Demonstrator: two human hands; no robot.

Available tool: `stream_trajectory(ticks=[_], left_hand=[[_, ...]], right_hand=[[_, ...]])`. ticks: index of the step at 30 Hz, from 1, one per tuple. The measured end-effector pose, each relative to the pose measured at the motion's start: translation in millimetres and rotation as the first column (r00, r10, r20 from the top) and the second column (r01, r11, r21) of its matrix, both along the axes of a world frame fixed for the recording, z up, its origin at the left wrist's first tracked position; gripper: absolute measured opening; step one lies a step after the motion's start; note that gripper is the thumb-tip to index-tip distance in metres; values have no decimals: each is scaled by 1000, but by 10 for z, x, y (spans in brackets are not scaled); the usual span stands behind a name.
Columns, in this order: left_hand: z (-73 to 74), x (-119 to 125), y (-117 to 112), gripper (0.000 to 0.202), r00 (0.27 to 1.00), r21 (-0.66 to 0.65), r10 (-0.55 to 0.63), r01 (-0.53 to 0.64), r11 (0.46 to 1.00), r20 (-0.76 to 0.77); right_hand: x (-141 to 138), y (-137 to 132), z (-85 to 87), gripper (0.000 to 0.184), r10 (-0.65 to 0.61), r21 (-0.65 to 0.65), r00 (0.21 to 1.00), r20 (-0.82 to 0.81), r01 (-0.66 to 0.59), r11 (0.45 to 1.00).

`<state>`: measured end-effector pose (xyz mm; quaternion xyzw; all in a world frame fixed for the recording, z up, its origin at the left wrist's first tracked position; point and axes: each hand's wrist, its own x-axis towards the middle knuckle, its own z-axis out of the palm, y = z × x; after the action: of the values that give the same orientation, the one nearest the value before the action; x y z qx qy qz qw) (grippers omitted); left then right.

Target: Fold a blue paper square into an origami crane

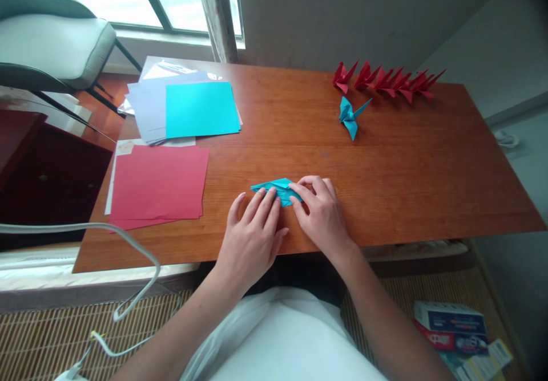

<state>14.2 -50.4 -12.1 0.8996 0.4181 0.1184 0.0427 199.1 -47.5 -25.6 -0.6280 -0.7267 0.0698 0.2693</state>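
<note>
While left fingers (265, 206) lie spread, the right grip (291, 193) pinches blue paper (281, 184) near the table edge (299, 249).

Far ahead-left of the left grip (252, 238), a chair (51, 47); nearer left, a white cable (64, 228); behind-right, boxes (456, 319).

The head-worn camera looks forward and steeply down from above the person's white top (278, 335), near the left hand (254, 230) and right hand (321, 213), spanning the wooden table (411, 181) and reaching the window (182, 1) beyond.
</note>
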Motion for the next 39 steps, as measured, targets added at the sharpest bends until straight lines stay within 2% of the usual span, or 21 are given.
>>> stream_trajectory(ticks=[9,17,25,29,39], left_hand=[[7,-10,58,50,998,1,67,-67,998,10],[-52,-16,31,52,999,0,43,-43,999,33],[-56,-55,-51,48,999,-4,-8,8,1000,32],[-51,-41,-79,47,999,-3,-4,4,1000,34],[-34,-40,20,39,996,46,-37,33,998,77]], right_hand=[[-27,-185,36,25,-14,28,999,40,13,1000],[-22,-175,5,24,-28,19,1000,10,28,999],[-63,-136,124,29,29,-96,987,160,-14,995],[-91,-143,142,34,30,-114,977,213,-5,994],[98,-56,77,34,159,-89,948,274,-140,986]])
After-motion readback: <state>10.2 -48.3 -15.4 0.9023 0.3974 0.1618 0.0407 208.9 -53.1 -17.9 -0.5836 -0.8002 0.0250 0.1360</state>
